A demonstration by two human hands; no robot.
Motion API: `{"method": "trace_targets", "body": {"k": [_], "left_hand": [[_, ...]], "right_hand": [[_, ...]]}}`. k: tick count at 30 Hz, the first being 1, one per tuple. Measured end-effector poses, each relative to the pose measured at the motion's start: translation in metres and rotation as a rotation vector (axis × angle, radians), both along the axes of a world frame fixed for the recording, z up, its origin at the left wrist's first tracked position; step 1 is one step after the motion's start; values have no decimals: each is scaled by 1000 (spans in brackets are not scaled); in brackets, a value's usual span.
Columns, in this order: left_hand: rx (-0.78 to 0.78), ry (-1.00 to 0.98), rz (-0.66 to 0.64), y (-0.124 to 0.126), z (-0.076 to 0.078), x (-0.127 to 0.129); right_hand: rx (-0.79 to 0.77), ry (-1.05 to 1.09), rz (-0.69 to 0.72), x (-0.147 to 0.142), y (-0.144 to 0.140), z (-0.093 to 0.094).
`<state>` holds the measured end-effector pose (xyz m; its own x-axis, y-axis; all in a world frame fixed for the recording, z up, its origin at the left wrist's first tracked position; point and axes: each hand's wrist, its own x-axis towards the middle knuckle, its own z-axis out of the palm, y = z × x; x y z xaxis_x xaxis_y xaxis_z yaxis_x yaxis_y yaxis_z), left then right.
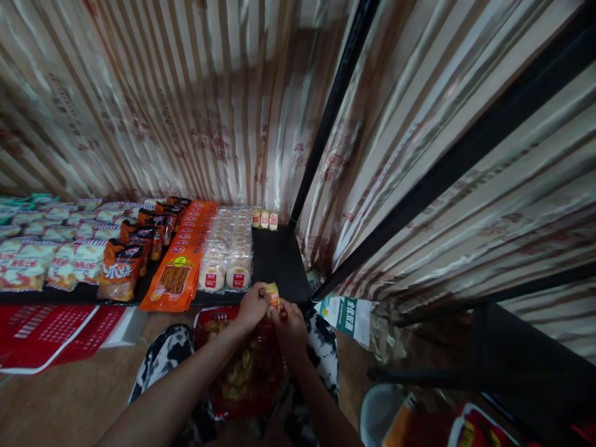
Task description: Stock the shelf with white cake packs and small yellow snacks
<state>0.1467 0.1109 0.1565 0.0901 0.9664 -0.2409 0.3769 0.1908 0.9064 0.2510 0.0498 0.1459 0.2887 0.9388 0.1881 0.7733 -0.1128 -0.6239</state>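
Both hands meet at the front edge of a black shelf (279,264), holding one small yellow snack packet (272,294) upright between them. My left hand (254,305) pinches its left side, and my right hand (289,324) has its fingers closed at the lower right. Below them, between the knees, sits a red basket (199,320) with many yellowish packets (237,366) inside. At the back of the shelf stands a short row of similar small yellow packets (264,219). Left of the bare black surface lie clear-wrapped round pastries (226,276) in two columns.
Orange snack-stick bags (174,267), orange-black bags (120,270) and white-green packets (77,264) line the shelf leftward. Black frame posts (333,112) rise at the right before a striped curtain (223,93). Another red basket (51,335) is at lower left, a pale bin (379,413) at lower right.
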Motion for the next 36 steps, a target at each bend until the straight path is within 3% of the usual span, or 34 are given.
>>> {"method": "trace_targets", "body": {"k": [5,12,16,21,27,36], "left_hand": [[34,92,-9,15,7,14],[59,139,-34,33,24,28],[48,156,-25,45,28,34],[35,159,32,67,26,46],[3,182,69,98,27,65],[-63,93,70,140,19,86]], "right_hand": [[8,124,-76,8,17,3],[-3,654,-134,17,47,-12],[55,756,-163,22,67,-17],[96,754,-198,27,97,-20],[173,551,-283,35,139,-20],[169,427,-346,52,198,-25]]}}
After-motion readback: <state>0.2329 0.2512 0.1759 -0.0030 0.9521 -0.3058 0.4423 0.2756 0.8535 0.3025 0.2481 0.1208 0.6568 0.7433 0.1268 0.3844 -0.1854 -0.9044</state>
